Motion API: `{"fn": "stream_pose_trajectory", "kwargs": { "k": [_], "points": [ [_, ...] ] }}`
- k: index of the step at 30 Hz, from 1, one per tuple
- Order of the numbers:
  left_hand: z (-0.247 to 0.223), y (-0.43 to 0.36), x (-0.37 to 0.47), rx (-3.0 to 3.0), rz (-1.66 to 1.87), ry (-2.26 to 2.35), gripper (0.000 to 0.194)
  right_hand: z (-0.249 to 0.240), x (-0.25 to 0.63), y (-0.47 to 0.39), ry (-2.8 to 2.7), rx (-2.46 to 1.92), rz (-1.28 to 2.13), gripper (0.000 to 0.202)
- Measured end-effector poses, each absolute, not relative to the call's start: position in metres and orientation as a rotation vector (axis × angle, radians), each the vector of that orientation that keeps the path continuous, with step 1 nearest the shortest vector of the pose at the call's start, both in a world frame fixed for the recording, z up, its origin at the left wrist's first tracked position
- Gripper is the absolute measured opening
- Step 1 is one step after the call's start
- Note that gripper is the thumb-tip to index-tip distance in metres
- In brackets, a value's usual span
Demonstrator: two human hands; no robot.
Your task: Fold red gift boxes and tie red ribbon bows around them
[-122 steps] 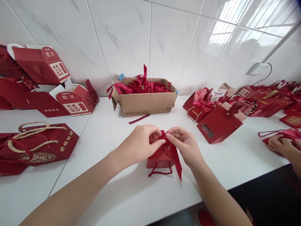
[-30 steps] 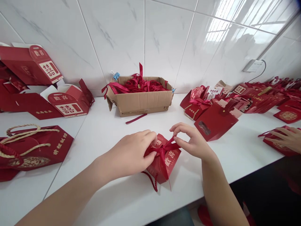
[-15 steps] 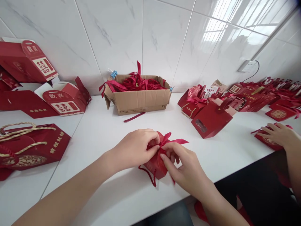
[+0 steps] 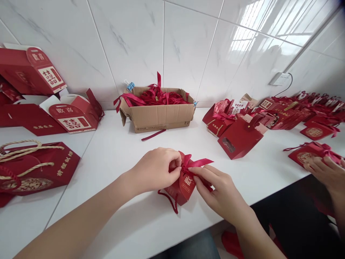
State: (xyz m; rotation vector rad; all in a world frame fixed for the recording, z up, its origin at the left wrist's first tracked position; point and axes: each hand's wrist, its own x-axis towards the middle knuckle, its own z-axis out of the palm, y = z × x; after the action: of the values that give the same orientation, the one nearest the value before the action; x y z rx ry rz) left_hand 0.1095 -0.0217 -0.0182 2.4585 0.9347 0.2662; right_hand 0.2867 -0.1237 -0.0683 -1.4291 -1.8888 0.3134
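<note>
Here, a white tabletop [image 4: 113, 144] against marbled wall tiles [image 4: 134, 46], both hands [image 4: 176, 172] pinching red ribbon [image 4: 202, 163].

In front of you, a small red box [image 4: 175, 190] with pale gold lettering on its top is sitting on the white table [image 4: 129, 223], turned at an angle with a corner pointing roughly your way. You are pinching its glossy red ribbon [image 4: 201, 163] at the gathered middle on top, where a short loop is standing up and a flat end is stretching out to the right. A twisted dark red cord [image 4: 175, 208] is looping down from its near left side.
</note>
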Motion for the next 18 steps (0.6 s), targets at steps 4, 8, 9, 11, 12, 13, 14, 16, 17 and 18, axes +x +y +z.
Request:
{"fn": "stream_pose_trajectory", "kwargs": {
  "k": [4,8,9,11,12,13,14,16,17,18],
  "points": [
    [-0.019,-0.023,0.110,2.490,0.387,0.874,0.006,-0.068,0.282,-0.124,-1.902,-1.400,0.299,0.032],
    [-0.025,-0.023,0.111,2.609,0.482,0.705,0.013,-0.070,0.280,-0.122,-1.899,-1.391,0.227,0.029],
    [-0.026,-0.023,0.110,2.655,0.488,0.657,0.015,-0.070,0.279,-0.122,-1.899,-1.389,0.210,0.029],
    [-0.030,-0.023,0.110,2.757,0.502,0.593,0.018,-0.070,0.279,-0.122,-1.901,-1.386,0.183,0.028],
    [-0.031,-0.022,0.110,2.818,0.514,0.576,0.019,-0.070,0.279,-0.122,-1.900,-1.387,0.173,0.027],
    [-0.033,-0.021,0.110,2.884,0.530,0.565,0.021,-0.070,0.279,-0.122,-1.901,-1.387,0.164,0.027],
    [-0.034,-0.020,0.110,2.952,0.546,0.551,0.022,-0.070,0.279,-0.122,-1.902,-1.388,0.157,0.027],
    [-0.037,-0.019,0.109,3.071,0.577,0.528,0.025,-0.069,0.278,-0.123,-1.909,-1.391,0.141,0.027],
    [-0.038,-0.019,0.109,3.117,0.586,0.518,0.026,-0.069,0.278,-0.123,-1.913,-1.393,0.132,0.027],
    [-0.039,-0.018,0.109,3.152,0.591,0.506,0.026,-0.069,0.278,-0.123,-1.916,-1.394,0.123,0.028]
  ]
}}
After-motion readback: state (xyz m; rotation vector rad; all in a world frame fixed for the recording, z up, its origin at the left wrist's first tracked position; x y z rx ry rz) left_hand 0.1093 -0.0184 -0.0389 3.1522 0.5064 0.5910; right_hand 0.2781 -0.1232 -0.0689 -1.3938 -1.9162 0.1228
